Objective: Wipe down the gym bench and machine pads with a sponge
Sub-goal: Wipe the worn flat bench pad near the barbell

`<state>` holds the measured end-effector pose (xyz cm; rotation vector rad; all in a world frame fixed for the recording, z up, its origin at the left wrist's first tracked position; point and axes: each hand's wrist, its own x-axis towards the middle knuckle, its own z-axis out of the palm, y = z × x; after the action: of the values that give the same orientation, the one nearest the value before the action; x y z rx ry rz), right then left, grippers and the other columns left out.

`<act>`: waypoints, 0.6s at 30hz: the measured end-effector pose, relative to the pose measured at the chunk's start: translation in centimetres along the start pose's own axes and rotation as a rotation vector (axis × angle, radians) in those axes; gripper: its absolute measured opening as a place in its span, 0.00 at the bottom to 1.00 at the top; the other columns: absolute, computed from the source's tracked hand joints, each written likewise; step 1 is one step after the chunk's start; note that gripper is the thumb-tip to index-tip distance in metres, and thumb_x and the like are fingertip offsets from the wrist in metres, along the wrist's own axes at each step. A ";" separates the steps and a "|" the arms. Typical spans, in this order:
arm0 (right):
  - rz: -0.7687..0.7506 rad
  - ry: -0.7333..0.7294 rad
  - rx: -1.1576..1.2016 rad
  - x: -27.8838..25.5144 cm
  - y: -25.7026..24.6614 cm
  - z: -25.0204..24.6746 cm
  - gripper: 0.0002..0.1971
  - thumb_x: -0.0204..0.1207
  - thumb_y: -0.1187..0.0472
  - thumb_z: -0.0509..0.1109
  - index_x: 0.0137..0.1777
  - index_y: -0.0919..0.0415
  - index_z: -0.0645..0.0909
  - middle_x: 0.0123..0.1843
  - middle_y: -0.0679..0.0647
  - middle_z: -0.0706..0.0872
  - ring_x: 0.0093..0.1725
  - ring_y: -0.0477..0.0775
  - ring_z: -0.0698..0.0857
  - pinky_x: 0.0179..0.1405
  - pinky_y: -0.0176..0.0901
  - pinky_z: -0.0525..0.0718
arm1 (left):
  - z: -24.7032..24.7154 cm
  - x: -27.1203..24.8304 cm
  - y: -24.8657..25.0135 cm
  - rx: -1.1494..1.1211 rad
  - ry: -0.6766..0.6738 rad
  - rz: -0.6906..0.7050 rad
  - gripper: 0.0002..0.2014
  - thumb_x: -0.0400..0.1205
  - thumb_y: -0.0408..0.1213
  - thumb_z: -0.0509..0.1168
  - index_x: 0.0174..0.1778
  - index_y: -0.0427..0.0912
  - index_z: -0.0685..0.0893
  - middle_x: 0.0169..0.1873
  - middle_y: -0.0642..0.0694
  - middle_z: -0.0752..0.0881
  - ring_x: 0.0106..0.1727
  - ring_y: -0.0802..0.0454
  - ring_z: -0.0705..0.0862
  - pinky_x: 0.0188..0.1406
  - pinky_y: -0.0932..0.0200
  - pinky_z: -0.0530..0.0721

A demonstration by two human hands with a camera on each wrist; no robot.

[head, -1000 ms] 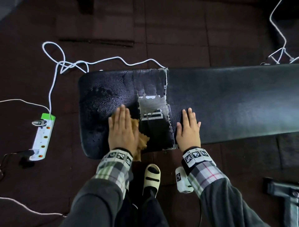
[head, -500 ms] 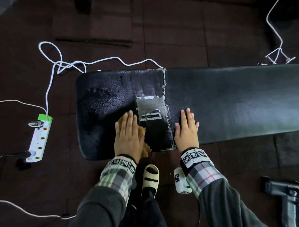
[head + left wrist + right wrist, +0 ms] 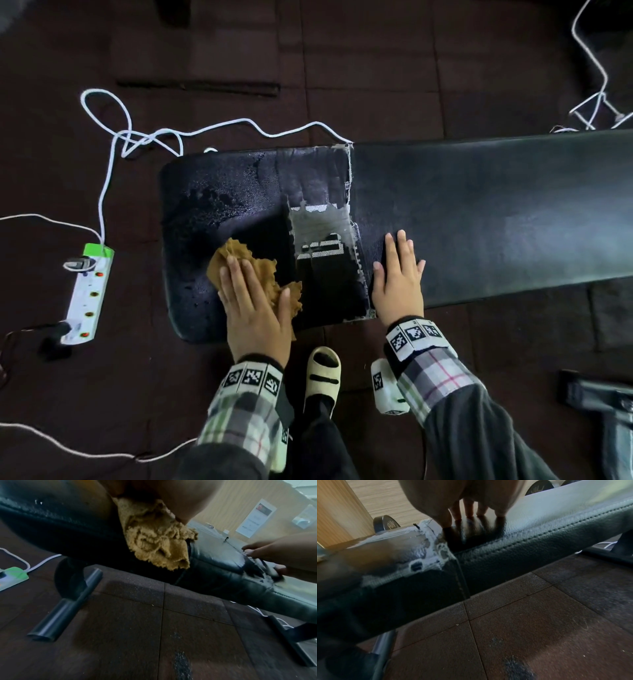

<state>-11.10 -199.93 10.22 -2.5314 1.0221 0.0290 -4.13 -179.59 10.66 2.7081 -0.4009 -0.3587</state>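
Your left hand (image 3: 180, 497) is right up top, palm down on a ragged tan cloth (image 3: 154, 538) that's bunched on the black bench pad (image 3: 219, 566) and hanging over its near edge. Your right hand (image 3: 281, 555) comes in from the right, fingers flat by the torn seam (image 3: 255, 568). Below you've got dark floor tiles (image 3: 154, 635), a black bench foot (image 3: 68, 601), and a green-ended power strip (image 3: 12, 577) at far left.

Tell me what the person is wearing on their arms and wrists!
Both arms wear dark grey outer sleeves with plaid shirt cuffs peeking out, checked in white, grey and green, with thin red lines on the right. Each wrist has a black band carrying white squares printed with black block patterns. A white box with the same kind of marking hangs under the right wrist. The hands are bare.
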 end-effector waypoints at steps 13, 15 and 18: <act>0.012 0.002 -0.041 0.0 -0.2 0.4 0.29 0.79 0.52 0.47 0.78 0.63 0.64 0.81 0.60 0.62 0.79 0.65 0.62 0.74 0.68 0.56 | -0.3 10.9 4.3 -0.042 -0.038 0.037 0.33 0.87 0.42 0.56 0.84 0.31 0.51 0.84 0.34 0.49 0.84 0.32 0.45 0.80 0.41 0.41; 0.010 -0.004 -0.034 0.0 -0.1 0.4 0.29 0.79 0.52 0.46 0.79 0.62 0.63 0.82 0.59 0.60 0.80 0.64 0.60 0.75 0.66 0.54 | 0.3 10.1 4.7 -0.039 -0.063 0.134 0.31 0.87 0.42 0.52 0.83 0.32 0.54 0.84 0.36 0.51 0.84 0.33 0.47 0.80 0.40 0.44; 0.000 -0.007 -0.017 -0.1 0.0 0.2 0.29 0.80 0.51 0.45 0.79 0.61 0.62 0.82 0.58 0.59 0.81 0.63 0.59 0.76 0.64 0.51 | 0.8 7.0 3.7 -0.019 -0.068 0.258 0.30 0.86 0.44 0.48 0.82 0.32 0.59 0.84 0.38 0.57 0.84 0.35 0.52 0.81 0.39 0.54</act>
<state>-11.12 -199.77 10.06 -2.5448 1.0237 0.0473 1.23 -185.39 10.06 2.5890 -0.7528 -0.3788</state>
